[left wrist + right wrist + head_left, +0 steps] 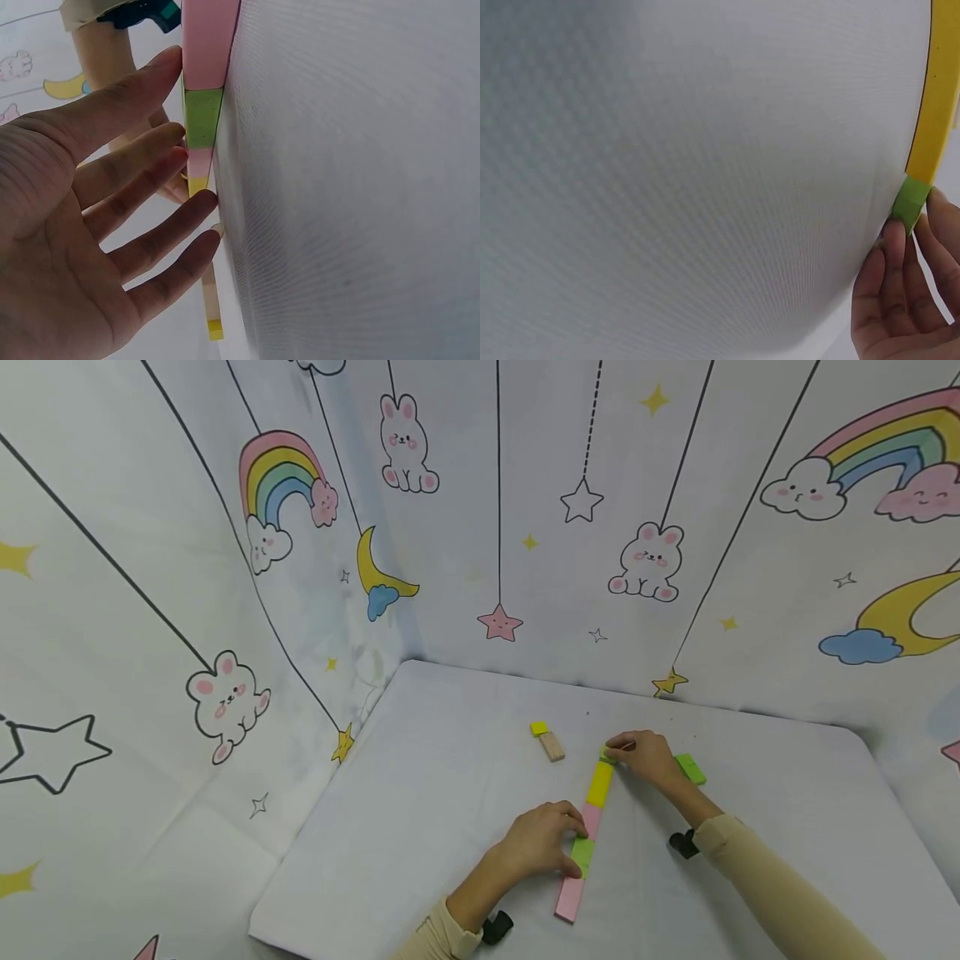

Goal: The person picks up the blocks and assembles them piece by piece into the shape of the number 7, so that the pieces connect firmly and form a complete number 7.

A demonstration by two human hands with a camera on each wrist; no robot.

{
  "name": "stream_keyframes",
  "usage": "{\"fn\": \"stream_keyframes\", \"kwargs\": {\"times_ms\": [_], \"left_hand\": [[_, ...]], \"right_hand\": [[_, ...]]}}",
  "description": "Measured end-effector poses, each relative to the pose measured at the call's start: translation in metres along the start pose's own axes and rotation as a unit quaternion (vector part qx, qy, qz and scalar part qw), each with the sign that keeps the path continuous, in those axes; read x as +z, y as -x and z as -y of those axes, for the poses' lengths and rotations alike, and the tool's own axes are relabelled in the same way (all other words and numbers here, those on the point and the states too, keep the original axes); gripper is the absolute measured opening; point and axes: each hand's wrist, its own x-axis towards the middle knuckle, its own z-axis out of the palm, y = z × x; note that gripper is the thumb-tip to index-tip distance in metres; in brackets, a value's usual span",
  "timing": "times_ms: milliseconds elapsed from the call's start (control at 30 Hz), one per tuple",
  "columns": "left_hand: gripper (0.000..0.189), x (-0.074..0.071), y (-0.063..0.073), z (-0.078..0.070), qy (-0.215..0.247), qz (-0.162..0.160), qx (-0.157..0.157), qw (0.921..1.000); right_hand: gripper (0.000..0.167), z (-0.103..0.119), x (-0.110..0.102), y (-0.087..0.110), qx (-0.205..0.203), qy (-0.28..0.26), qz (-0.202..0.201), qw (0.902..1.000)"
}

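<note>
A straight row of blocks lies on the white table. From the near end it runs a pink block (570,900), a green block (582,857), another pink block (592,819), a yellow block (599,785) and a small green block (911,201). My right hand (647,758) pinches that small green block at the far end, where it meets the yellow one. Along the row's left side rests my left hand (536,843), fingers extended and spread. Its thumb touches near the joint of the nearest pink and green blocks in the left wrist view.
Left of the row's far end, a small yellow block (538,727) sits against a plain wooden block (552,747). Green blocks (690,769) lie beyond the right wrist. Patterned cloth walls (465,527) rise behind and left of the table (405,777).
</note>
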Motion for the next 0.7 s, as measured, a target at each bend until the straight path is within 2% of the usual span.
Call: {"fn": "stream_keyframes", "kwargs": {"times_ms": [700], "left_hand": [[0.052,-0.0008,-0.0003,-0.0026,-0.014,-0.001,-0.002,0.9999]], "right_hand": [[0.021,-0.0025,0.0006,0.0016,-0.003,0.0,0.003,1.0]]}}
